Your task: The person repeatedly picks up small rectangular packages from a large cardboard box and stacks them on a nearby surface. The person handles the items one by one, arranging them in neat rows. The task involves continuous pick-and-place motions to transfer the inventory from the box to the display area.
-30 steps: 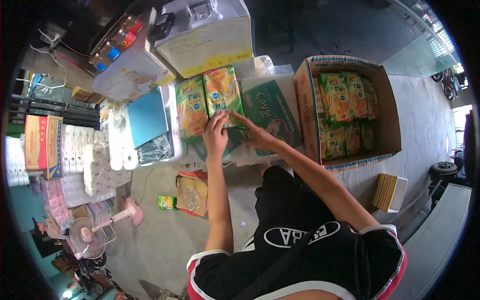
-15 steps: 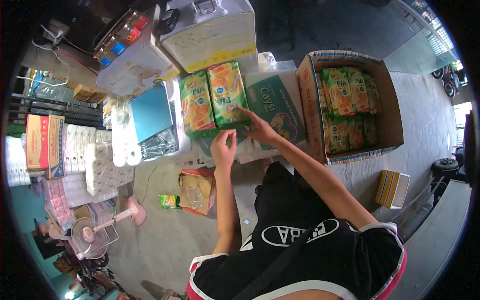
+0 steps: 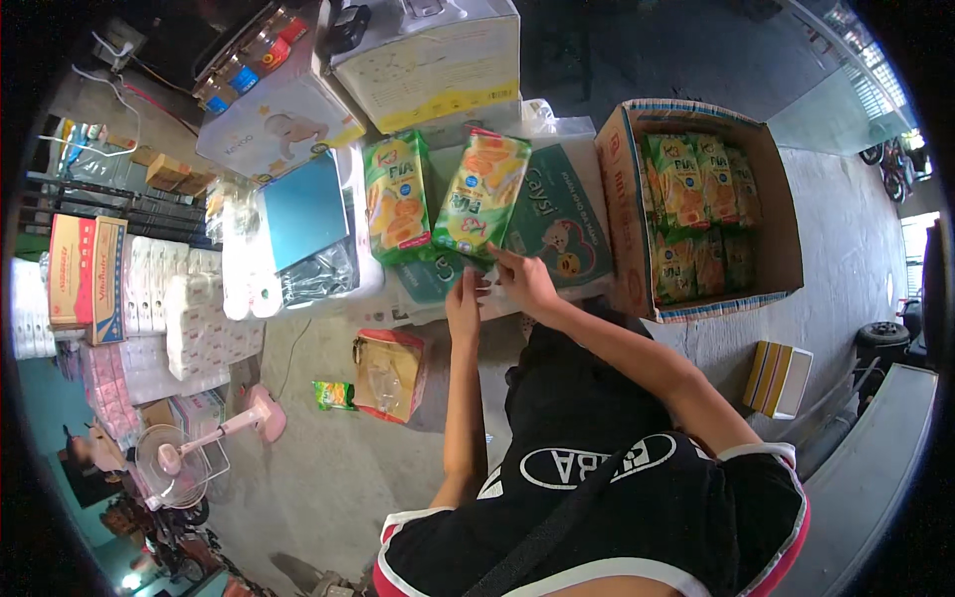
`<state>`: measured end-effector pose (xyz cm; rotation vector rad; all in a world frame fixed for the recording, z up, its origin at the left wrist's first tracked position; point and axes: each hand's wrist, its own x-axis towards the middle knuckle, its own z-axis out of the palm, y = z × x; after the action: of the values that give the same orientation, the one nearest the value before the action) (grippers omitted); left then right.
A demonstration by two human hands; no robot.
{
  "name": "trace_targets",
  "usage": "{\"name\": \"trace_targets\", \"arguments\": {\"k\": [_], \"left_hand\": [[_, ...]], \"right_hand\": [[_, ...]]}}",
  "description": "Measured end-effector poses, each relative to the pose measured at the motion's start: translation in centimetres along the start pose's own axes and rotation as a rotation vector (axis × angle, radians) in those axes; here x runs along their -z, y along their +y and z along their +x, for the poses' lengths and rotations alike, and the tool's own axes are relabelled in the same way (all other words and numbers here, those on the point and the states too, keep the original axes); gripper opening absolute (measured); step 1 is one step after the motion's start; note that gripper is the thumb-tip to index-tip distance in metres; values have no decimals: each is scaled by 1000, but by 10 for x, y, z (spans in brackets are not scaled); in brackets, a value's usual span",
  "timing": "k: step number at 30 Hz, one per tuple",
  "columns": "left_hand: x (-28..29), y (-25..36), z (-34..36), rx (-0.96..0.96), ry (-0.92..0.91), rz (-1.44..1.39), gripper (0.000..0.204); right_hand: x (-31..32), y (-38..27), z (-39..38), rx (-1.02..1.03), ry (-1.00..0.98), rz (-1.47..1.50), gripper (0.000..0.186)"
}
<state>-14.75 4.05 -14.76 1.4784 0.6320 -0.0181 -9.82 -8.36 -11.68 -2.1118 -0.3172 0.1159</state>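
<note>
Two green snack packets with yellow and orange pictures lie on the table in front of me. The left packet (image 3: 398,197) lies nearly straight. To its right, the second snack packet (image 3: 484,194) is turned aslant, its near end toward me. My right hand (image 3: 527,286) pinches the near right corner of this second packet. My left hand (image 3: 465,303) has its fingers closed at the near end seal of the same packet, though the grip is partly hidden. Beneath lies a flat dark green package (image 3: 562,224) with a cartoon picture.
An open cardboard box (image 3: 781,219) holding several similar packets stands on the right. White cartons (image 3: 428,75) stand at the back beside a blue-green sheet (image 3: 303,221). A paper bag (image 3: 390,378) and a pink fan (image 3: 224,428) are on the floor to the left.
The second packet has swung aslant, its far end to the right, and parted from the left packet. Both hands have moved slightly right and nearer to me.
</note>
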Motion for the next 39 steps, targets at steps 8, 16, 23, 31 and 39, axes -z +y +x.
{"name": "trace_targets", "arguments": {"k": [8,16,23,31,39], "left_hand": [[4,4,32,-372,-93,546,40],[4,76,42,-466,-505,970,32],[-5,156,116,-952,126,1059,11],[8,112,93,-811,243,874,15],[15,59,84,-952,258,1087,52]], "right_hand": [[50,-6,27,23,-103,-35,17],[116,90,97,-107,-120,-268,72],[72,59,31,-593,-247,527,47],[0,39,58,-692,-291,1139,25],[-38,38,94,-720,-197,929,28]]}}
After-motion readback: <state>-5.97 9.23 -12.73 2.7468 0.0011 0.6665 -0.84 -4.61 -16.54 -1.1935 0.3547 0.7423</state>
